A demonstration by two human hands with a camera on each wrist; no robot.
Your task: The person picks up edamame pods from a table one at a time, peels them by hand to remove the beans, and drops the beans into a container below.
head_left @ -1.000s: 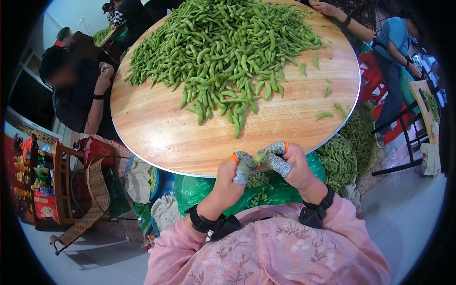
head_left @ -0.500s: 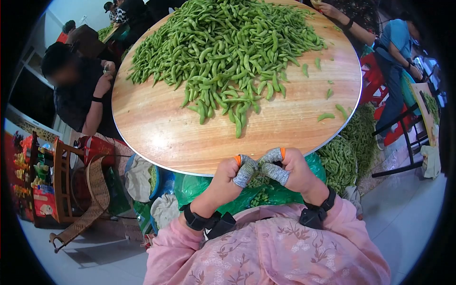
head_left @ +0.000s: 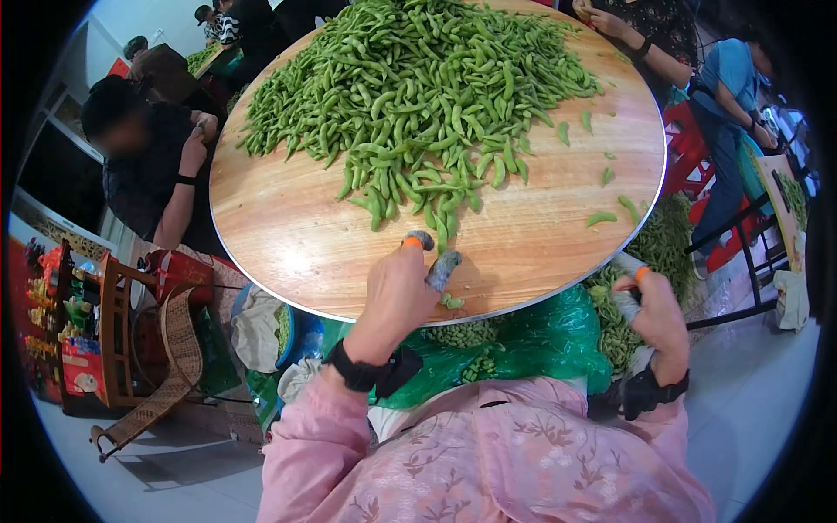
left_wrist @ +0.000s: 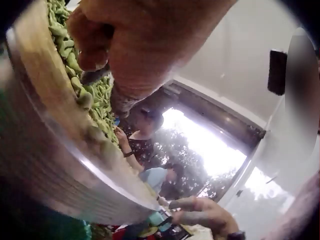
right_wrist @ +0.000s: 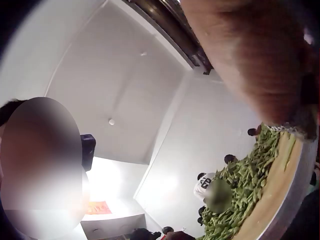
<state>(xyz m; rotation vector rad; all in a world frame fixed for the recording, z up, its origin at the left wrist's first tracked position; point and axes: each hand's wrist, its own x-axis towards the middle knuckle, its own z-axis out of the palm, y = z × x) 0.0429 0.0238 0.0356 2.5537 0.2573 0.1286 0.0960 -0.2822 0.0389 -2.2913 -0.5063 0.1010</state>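
Note:
A large heap of green soybean pods (head_left: 418, 96) covers the far part of a round wooden table (head_left: 288, 261). My left hand (head_left: 397, 292) reaches over the front of the table, its thumb and forefinger in grey finger covers and spread apart beside a pod (head_left: 443, 228) at the heap's near tip. Small green beans (head_left: 451, 302) lie by that thumb near the table edge. My right hand (head_left: 656, 318) is beyond the right rim with covered thumb and forefinger apart, above a pile of pale green pods (head_left: 610, 336). Between those fingers nothing shows.
Below the front rim spreads a green plastic bag (head_left: 549, 340) with shelled beans (head_left: 479, 366) in it. A few loose pods (head_left: 600, 218) lie at the table's right. A seated person (head_left: 144, 166) works at the left; another person's arm (head_left: 641, 48) reaches in at the far right.
My hands were together at the front rim, fingers working on a pod. Now they have parted: the left has moved forward over the table, the right out past the right rim. Beans now show on the table.

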